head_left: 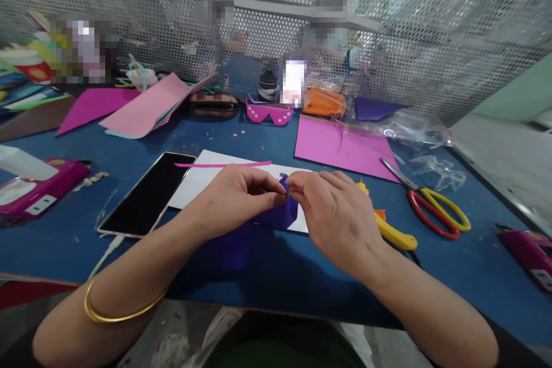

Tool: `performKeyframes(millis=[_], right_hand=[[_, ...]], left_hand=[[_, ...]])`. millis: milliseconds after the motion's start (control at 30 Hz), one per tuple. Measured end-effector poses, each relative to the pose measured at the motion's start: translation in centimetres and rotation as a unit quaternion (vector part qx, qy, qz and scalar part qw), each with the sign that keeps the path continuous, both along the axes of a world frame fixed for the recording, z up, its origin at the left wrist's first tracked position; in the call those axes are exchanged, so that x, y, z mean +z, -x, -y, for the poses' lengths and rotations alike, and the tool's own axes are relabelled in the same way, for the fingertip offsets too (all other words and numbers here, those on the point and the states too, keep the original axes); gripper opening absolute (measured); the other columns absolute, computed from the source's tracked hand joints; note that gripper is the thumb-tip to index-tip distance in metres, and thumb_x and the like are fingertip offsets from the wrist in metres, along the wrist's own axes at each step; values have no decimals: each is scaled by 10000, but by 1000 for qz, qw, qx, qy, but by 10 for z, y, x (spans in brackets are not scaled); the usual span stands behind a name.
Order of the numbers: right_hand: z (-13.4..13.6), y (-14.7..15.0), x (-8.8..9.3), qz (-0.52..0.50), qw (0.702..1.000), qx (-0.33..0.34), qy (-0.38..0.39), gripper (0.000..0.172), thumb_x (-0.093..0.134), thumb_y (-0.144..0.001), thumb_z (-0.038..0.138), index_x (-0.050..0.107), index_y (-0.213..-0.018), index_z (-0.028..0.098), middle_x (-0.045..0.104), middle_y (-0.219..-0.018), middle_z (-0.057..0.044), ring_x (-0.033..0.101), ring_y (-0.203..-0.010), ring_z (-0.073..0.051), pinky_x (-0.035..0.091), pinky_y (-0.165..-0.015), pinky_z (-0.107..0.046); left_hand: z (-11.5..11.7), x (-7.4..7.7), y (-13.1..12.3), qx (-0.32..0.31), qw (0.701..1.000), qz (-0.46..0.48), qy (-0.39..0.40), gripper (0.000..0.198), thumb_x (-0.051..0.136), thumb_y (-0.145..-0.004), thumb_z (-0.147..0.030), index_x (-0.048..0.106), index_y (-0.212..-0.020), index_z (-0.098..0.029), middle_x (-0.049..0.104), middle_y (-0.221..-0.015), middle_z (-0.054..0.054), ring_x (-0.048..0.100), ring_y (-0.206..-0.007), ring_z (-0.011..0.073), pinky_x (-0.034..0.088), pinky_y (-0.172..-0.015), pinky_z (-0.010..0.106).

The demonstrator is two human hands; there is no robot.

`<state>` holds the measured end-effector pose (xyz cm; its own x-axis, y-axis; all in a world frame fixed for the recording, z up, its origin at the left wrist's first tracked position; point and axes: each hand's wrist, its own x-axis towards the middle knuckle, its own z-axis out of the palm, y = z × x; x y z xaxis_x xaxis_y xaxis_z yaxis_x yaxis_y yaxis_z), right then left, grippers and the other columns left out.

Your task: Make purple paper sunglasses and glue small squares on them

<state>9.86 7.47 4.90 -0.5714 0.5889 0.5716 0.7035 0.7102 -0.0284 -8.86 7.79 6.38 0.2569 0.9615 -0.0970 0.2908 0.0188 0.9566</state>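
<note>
Both my hands meet over the middle of the blue table [267, 276], pinching a small folded piece of purple paper [282, 213]. My left hand [239, 192] grips its left edge with closed fingers, and a gold bangle circles that forearm. My right hand [334, 213] pinches the paper's top right with thumb and fingertips. Under the paper lies a white sheet [207, 172] with a thin pink paper strip [222, 164] on it. A yellow utility knife [394, 233] lies just right of my right hand.
A black phone [149, 192] on a cable lies at the left. Red-and-yellow scissors [433, 210], a pink sheet [342, 146], pink paper glasses [268, 113], plastic bags [414, 129] and pink tape dispensers [32, 190] surround me. People sit behind a perforated metal screen [431, 23].
</note>
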Motion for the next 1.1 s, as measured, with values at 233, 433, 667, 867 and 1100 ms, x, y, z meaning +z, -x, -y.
performKeyframes(millis=[233,433,667,867,1100], right_hand=[[5,5,3,44,996,-6,-71,226,454,-932,62,609,-848,203,631,-633,-3,504,-603,-184,315,-628,-325],[5,4,2,33,996,2,-81,187,510,-915,57,656,-860,160,637,-651,-9,531,-599,-188,330,-616,-344],[8,-10,3,-217,968,-46,116,106,610,-905,137,673,-852,206,666,-817,-1,588,-705,-127,435,-650,-262],[6,-4,-4,-332,875,-56,347,71,688,-827,171,684,-767,210,628,-716,35,519,-604,-88,423,-557,-224],[7,3,-7,-375,846,-48,375,61,678,-800,198,677,-739,192,594,-656,39,506,-580,-81,413,-530,-217]], left_hand=[[-1,-3,-1,-20,998,-43,-37,112,661,-748,-249,761,-745,-199,757,-743,12,667,-713,175,497,-653,278],[-1,-4,-1,-30,997,-50,-54,121,663,-759,-254,767,-775,-194,754,-735,7,656,-693,164,486,-630,267],[-1,-3,1,13,998,-12,-53,72,713,-755,-257,771,-768,-218,774,-786,-6,690,-752,161,522,-696,256],[1,-3,-1,9,998,-36,-57,121,708,-778,-321,779,-792,-223,775,-796,9,680,-753,181,520,-670,274],[2,-4,-1,-4,998,-49,-50,140,693,-796,-335,775,-805,-221,769,-795,4,666,-751,172,500,-677,267]])
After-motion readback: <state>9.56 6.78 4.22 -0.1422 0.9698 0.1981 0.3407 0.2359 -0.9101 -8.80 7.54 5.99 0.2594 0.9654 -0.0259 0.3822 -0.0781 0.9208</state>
